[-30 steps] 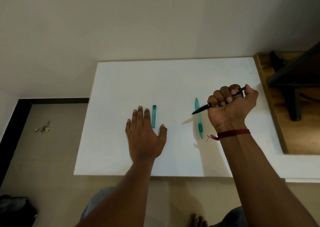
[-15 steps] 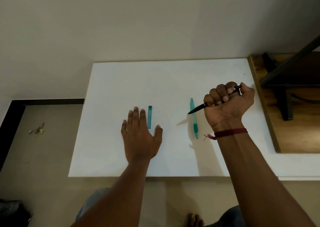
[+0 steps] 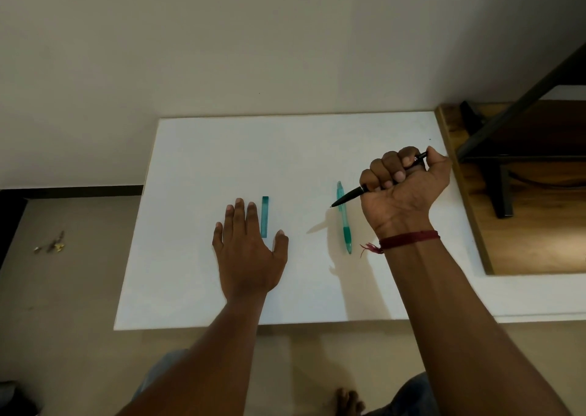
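Note:
My right hand (image 3: pixel 404 190) grips a black pen (image 3: pixel 348 197) in a fist above the white board (image 3: pixel 196 162), the tip pointing left and down, my thumb on the pen's rear end. Below the tip a teal pen (image 3: pixel 345 222) lies lengthwise on the board. My left hand (image 3: pixel 249 250) rests flat on the board, fingers straight. A small teal rectangular piece (image 3: pixel 264 216) lies beside my index finger, on its right. A red thread is tied round my right wrist.
The white board lies on a beige floor (image 3: pixel 63 288) against a pale wall. A wooden surface (image 3: pixel 532 235) with a dark metal frame (image 3: pixel 504 193) borders the board's right edge. Small metal bits (image 3: pixel 52 245) lie on the floor at left. My knees and toes show below.
The view has shifted slightly, so the board sits a little further left in frame. Both hands keep their poses; the black pen stays gripped in my right fist.

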